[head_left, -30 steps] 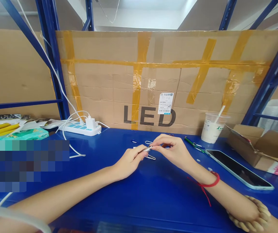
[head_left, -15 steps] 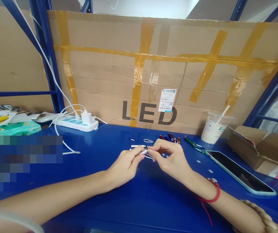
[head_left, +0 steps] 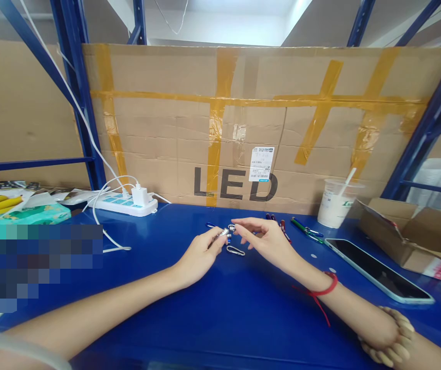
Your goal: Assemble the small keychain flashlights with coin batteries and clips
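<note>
My left hand (head_left: 201, 257) is closed round a small silver metal tube (head_left: 223, 233), its end sticking out past the fingertips. Just right of that end, the thumb and forefinger of my right hand (head_left: 269, 239) pinch a small silver cap-like piece (head_left: 232, 227). The two silver pieces are very close; whether they touch I cannot tell. Below the fingertips lies a silver carabiner (head_left: 236, 251) on the blue table (head_left: 220, 318). A blue carabiner (head_left: 210, 225) shows partly behind my left hand. Other small parts beyond the fingers are mostly hidden.
Red carabiners (head_left: 285, 231) and green ones (head_left: 301, 226) lie behind and right of my hands. A phone (head_left: 378, 270), a drink cup (head_left: 336, 203) and an open cardboard box (head_left: 417, 239) stand at right. A power strip (head_left: 128, 203) sits back left, before a cardboard wall (head_left: 159, 139).
My right hand's fingertips have drawn slightly apart from my left, with a small silver piece between them. A silver carabiner now shows below the fingertips. The view has tilted upward a little.
</note>
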Demonstrator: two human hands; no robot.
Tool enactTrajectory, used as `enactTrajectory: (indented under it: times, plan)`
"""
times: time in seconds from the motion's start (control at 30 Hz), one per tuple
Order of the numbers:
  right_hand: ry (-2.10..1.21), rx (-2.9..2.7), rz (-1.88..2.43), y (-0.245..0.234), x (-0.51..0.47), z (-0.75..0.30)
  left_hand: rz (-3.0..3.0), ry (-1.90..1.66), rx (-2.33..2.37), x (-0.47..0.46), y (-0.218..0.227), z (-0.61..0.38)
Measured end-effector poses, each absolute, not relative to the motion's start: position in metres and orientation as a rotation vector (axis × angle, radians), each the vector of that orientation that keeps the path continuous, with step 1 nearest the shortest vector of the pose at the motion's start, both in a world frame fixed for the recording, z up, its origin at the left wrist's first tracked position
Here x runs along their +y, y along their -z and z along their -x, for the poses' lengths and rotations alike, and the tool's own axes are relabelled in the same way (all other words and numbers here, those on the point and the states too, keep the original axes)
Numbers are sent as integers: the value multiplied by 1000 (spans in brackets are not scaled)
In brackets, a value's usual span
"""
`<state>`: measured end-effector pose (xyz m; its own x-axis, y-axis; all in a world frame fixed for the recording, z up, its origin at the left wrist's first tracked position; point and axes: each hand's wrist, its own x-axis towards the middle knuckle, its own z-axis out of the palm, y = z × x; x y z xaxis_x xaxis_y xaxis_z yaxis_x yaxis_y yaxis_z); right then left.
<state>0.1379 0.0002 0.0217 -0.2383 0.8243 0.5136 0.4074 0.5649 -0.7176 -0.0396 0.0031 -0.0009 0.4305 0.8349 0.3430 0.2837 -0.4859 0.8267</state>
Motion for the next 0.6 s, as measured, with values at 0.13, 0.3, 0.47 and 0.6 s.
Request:
enactTrajectory:
  times: [0.13, 0.3, 0.47, 0.6]
  plan:
    - [-516, -1895, 1048, -22, 6, -144, -1955, -1022, 968, 11, 4, 41]
    - [-233, -2120, 1110, -12, 13, -150, -1952, -1032, 1077, 12, 4, 42]
    - [-192, -2301, 1074, -10, 4, -144, -1921, -1050, 1100, 10, 4, 42]
    - [-106, -2429, 992, -10, -3, -138, -1901, -1049, 1060, 9, 5, 41]
